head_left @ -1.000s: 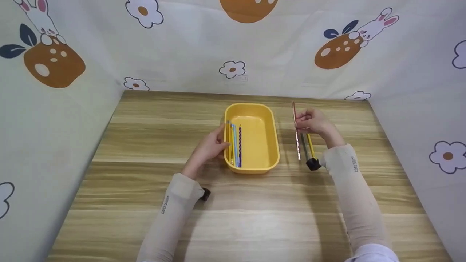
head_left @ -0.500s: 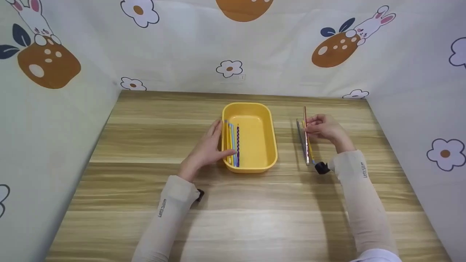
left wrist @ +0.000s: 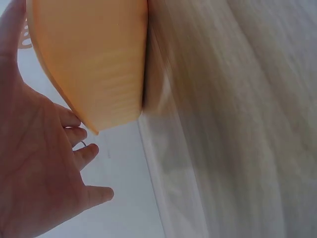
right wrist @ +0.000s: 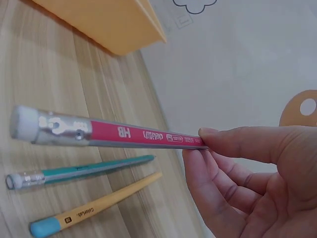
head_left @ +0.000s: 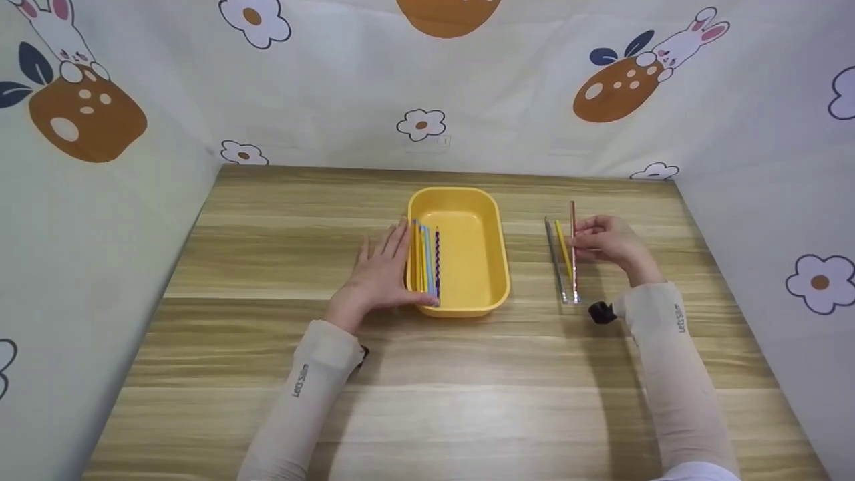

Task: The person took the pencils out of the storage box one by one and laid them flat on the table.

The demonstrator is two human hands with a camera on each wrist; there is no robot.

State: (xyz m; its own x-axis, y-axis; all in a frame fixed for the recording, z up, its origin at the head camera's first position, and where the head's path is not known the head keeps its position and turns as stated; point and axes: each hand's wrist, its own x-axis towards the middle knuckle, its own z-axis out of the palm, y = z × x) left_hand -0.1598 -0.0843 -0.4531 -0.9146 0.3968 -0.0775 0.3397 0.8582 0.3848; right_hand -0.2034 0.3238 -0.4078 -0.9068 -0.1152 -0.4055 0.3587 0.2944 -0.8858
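In the head view my left hand [head_left: 377, 274] rests at the left rim of a yellow plastic tray [head_left: 505, 260]. Its fingers are spread along the outside, and the thumb reaches over the near left corner. Inside, along the left wall, lie several pencils, among them a purple patterned pencil [head_left: 437, 257] and a light blue one. My right hand [head_left: 613, 242] pinches a red HB pencil [right wrist: 143, 135] between thumb and fingers, its white eraser end toward the wrist. Beneath it on the table lie a green pencil [right wrist: 99, 169] and a yellow pencil [right wrist: 106, 201] with a blue end.
The wood-grain table [head_left: 467, 394] spreads around the tray. Pale fabric with printed flowers, rabbits and orange fruit hangs at the back [head_left: 334, 100] and along both sides.
My right hand has carried the red pencil rightward past the green and yellow pencils, which now show to its left. The left hand's fingers have spread, and its thumb has moved nearer the tray's front corner.
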